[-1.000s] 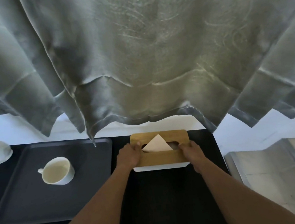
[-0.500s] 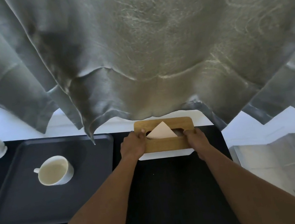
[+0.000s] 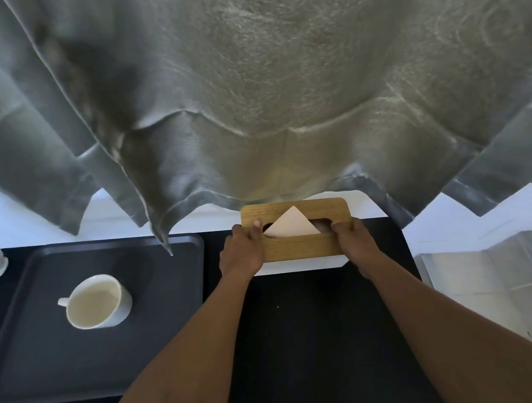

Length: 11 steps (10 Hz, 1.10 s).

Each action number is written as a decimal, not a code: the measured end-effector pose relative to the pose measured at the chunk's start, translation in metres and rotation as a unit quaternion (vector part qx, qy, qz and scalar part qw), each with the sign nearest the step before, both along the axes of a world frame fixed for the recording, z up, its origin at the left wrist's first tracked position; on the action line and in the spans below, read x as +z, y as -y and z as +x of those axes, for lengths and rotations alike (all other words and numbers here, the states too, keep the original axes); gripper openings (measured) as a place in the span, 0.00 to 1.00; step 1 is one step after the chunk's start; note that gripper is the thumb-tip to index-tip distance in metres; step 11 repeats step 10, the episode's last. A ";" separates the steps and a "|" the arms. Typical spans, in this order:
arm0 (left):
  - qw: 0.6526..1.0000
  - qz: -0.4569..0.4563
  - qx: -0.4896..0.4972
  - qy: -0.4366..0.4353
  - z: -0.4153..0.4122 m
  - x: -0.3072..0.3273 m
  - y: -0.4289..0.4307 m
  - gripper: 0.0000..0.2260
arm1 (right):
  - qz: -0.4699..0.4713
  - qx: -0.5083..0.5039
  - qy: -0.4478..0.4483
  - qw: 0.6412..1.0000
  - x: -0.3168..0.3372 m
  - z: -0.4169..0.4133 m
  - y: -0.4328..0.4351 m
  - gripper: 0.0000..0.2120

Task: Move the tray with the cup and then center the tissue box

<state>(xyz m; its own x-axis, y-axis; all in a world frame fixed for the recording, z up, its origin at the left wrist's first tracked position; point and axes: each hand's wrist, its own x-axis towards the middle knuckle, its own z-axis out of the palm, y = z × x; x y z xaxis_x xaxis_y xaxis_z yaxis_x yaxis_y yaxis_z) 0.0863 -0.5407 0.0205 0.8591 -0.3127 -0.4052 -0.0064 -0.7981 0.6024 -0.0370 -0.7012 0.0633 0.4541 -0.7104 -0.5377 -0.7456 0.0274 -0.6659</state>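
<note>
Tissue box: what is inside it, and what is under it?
A folded tissue sticks up through the slot in the tissue box. The wooden lid hides any further tissues. The box's near part sits over the black table; contact and the far underside are hidden.

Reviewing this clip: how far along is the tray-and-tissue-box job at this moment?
The tray with the cup sits to the left on the dark table, untouched, so that step looks done. In hand: the left hand and right hand grip the ends of the tissue box near the table's far edge. Left: settling it centred and letting go.
</note>
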 end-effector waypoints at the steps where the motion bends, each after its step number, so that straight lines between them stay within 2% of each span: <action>1: 0.999 -0.031 -0.001 -0.038 0.004 0.003 -0.002 0.29 | 0.009 0.018 0.001 1.000 0.003 0.001 0.002 0.24; 3: 0.997 -0.059 -0.012 -0.053 0.000 0.003 -0.013 0.29 | -0.009 0.013 0.003 1.000 0.001 -0.004 -0.001 0.30; 4: 0.997 -0.057 -0.010 -0.052 -0.004 0.005 -0.015 0.30 | -0.015 0.018 -0.006 1.000 0.002 -0.009 -0.007 0.28; 6: 0.997 -0.061 -0.017 -0.032 -0.012 0.019 -0.018 0.27 | -0.026 0.009 -0.003 1.000 0.010 -0.016 -0.014 0.31; 9: 0.997 -0.066 -0.029 -0.026 -0.031 0.032 -0.036 0.22 | -0.025 -0.003 0.015 1.000 0.021 -0.043 -0.034 0.27; 11: 0.997 -0.071 -0.036 -0.022 -0.042 0.035 -0.046 0.24 | -0.034 0.014 0.031 0.999 0.031 -0.053 -0.049 0.26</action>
